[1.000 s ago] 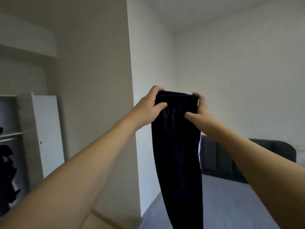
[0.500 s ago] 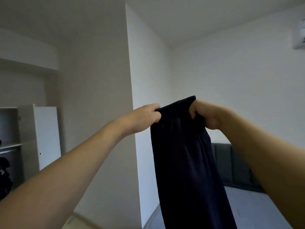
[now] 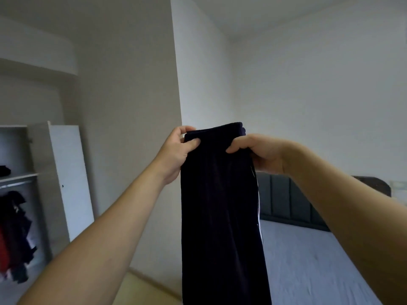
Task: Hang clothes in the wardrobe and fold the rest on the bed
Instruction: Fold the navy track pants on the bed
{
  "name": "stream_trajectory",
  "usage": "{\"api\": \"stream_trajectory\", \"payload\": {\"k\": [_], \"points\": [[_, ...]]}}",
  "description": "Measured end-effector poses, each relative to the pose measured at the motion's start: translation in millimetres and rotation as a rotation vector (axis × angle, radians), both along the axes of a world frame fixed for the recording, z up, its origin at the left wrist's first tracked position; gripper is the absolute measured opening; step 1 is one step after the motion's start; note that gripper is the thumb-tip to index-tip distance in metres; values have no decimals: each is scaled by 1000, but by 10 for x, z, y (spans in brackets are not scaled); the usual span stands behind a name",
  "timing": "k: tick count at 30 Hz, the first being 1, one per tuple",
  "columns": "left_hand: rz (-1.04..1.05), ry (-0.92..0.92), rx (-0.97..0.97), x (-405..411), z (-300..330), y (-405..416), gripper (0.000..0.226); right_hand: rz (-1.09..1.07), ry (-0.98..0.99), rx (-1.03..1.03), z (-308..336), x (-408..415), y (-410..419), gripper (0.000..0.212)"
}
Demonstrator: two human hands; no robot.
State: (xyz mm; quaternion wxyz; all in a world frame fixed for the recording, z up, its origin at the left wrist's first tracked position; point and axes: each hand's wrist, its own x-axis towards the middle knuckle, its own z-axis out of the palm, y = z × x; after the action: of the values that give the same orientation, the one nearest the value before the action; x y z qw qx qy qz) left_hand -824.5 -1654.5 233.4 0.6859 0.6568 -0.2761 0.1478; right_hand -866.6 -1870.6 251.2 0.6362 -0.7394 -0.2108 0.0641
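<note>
Midway, judging: hands, left and right, gripping dark trousers aloft, unfolded; wardrobe at 9 o'clock part-filled; bed at 4 o'clock bare.

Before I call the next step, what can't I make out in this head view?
- Dark trousers: lower end cut off by the bottom edge.
- Right hand: fingertips tucked behind the cloth.
- Wardrobe: left side cut off; hanging clothes too dim to identify.
- Bed: partly behind trousers and right arm.
</note>
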Motion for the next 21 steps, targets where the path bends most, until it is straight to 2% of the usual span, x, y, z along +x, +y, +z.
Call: {"api": "stream_trajectory", "payload": {"k": [4, 10, 15, 21], "points": [[6, 81, 41, 143, -377, 284, 28, 68, 73, -5, -444, 18, 279, 33], [-78, 234, 291, 549, -1132, 188, 22, -28, 272, 144, -1462, 193, 371, 37], [-102, 323, 592, 768, -2005, -610, 30, -201, 488, 182, -2573, 212, -313, 34], [-268, 428, 850, 970, -3479, -2229, 29, -446, 744, 276, -4148, 43, -1648, 33]]}}
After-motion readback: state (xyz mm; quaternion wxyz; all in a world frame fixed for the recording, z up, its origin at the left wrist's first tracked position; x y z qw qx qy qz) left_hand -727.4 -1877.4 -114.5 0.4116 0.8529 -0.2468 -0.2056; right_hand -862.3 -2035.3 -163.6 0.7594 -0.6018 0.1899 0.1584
